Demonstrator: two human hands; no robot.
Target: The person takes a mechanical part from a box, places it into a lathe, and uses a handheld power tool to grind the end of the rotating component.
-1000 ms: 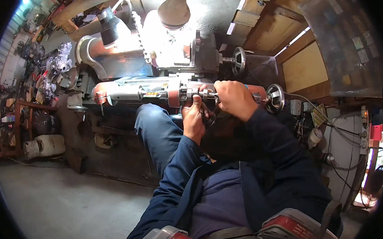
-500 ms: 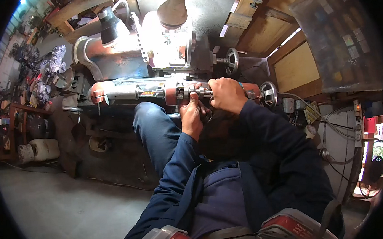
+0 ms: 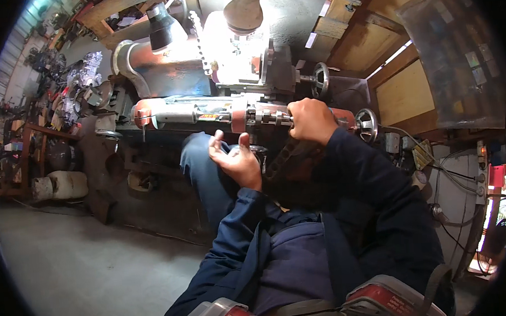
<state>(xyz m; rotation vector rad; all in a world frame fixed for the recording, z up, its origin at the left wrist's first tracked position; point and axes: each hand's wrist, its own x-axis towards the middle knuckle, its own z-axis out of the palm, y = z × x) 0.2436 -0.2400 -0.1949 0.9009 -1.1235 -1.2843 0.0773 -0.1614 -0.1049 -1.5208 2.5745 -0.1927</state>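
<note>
A long bench machine lies across in front of me, with a grey metal cylinder (image 3: 176, 114) on its left and an orange-red collar (image 3: 238, 114) near its middle. Jointed metal fittings (image 3: 268, 117) run from the collar toward the right. My right hand (image 3: 315, 120) is closed at the right end of these fittings, fingers curled over; what lies inside the grip is hidden. Below the collar, my left hand (image 3: 237, 163) is held apart from the machine, palm up, thumb and fingers spread, with nothing in it.
A small handwheel (image 3: 367, 125) stands right of my right hand; another handwheel (image 3: 321, 80) is behind it. A black lamp (image 3: 165, 28) shines over the machine from the back left. My bent knee (image 3: 199, 161) is under the machine's front. Cables hang at the right.
My left hand has let go of the metal fittings, moved down and left, and opened. My right hand stays at the fittings' right end. The view has shifted slightly.
</note>
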